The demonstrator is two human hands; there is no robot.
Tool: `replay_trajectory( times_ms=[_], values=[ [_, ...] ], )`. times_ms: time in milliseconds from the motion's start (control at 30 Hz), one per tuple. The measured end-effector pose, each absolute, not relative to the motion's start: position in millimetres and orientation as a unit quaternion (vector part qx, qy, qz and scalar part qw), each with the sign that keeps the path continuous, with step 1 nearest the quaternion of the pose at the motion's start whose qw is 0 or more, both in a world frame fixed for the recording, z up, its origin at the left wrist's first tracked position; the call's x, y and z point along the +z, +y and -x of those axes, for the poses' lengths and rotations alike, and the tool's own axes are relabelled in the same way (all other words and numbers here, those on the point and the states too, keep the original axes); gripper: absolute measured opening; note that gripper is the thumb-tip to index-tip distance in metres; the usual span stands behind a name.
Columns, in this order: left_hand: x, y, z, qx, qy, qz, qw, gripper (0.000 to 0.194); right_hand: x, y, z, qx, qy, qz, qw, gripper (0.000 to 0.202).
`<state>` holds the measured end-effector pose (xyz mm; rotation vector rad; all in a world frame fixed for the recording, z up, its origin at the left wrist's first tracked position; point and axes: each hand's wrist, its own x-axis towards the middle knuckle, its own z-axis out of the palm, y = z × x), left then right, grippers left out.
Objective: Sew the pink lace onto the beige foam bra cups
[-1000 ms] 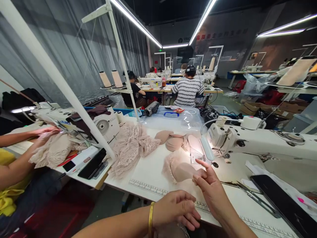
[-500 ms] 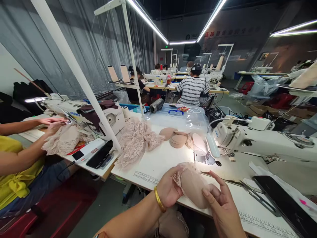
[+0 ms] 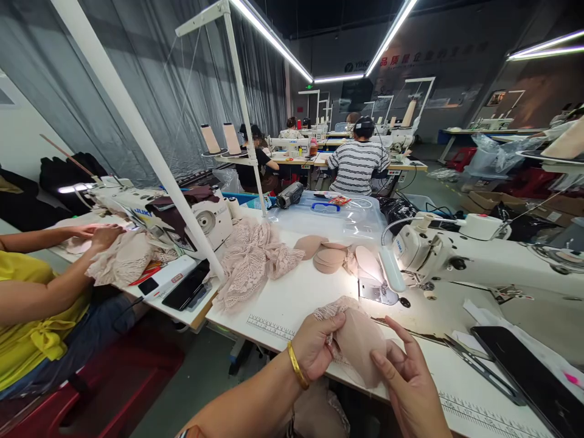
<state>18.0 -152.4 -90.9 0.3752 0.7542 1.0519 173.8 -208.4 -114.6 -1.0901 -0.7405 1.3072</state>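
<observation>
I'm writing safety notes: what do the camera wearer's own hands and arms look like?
The left hand and right hand wear no gloves, and the forearms show no sleeves, though an orange-brown patch at the left arm's cropped end is unclear. A gold-coloured bangle circles the left wrist; the right is bare.

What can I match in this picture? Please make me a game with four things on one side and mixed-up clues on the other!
Things:
1. bracelet
2. lacy beige cup
3. striped shirt
4. clear plastic box

Clues:
a. has a blue handle
b. pinched by the left hand and right hand
c. worn by a person facing away
d. around the left wrist

Pairs: 1-d, 2-b, 3-c, 4-a
</observation>
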Motion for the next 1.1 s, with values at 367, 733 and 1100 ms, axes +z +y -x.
replay_trajectory(
  times_ms=[367, 733, 1100],
  values=[
    [-82, -149, -20, 0.451, 0.356, -0.168, 0.8, 0.047, -120, -211, -171, 0.527, -0.331, 0.493, 0.607, 0.09],
    [-68, -136, -11, 0.399, 0.325, -0.289, 0.807, 0.055, -133, -210, -210, 0.544, -0.494, 0.464, 0.495, 0.084],
    [-55, -46, -51, 0.013, 0.107, -0.968, 0.226, 0.009, -110, -99, -283, -0.026, -0.901, 0.36, 0.239, 0.03]
  ],
)
